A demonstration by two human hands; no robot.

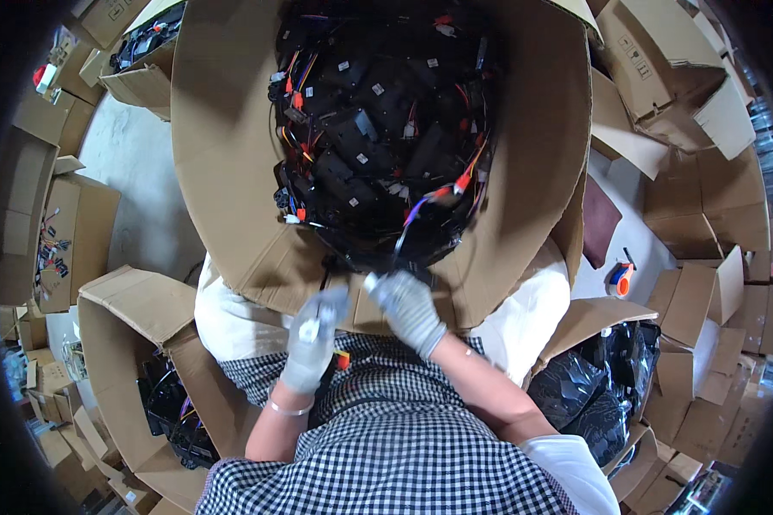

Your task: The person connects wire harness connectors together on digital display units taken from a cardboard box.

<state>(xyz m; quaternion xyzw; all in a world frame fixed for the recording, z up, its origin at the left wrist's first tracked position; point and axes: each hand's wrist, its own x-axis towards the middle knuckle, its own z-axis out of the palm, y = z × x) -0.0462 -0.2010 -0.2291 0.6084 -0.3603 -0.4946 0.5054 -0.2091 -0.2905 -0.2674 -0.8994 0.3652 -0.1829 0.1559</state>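
Observation:
My right hand [410, 313], in a pale knitted glove, is closed at the near edge of a large cardboard box [223, 172]. It pinches a wire cable [412, 213], whose purple and white strands run up into the box towards orange connectors [463, 182]. My left hand [311, 343], gloved too and smeared by motion, is closed just left of it around something whitish that I cannot make out. A small orange and yellow piece [342, 359] shows beside that hand. Black plastic parts [361, 163] with wires and small white labels fill the box.
An open carton with black parts [176, 403] stands at my left. On my right, another carton holds black plastic bags [588, 378]. An orange tape roll [620, 280] lies on the floor beyond it. Cartons [704, 197] are stacked around both sides.

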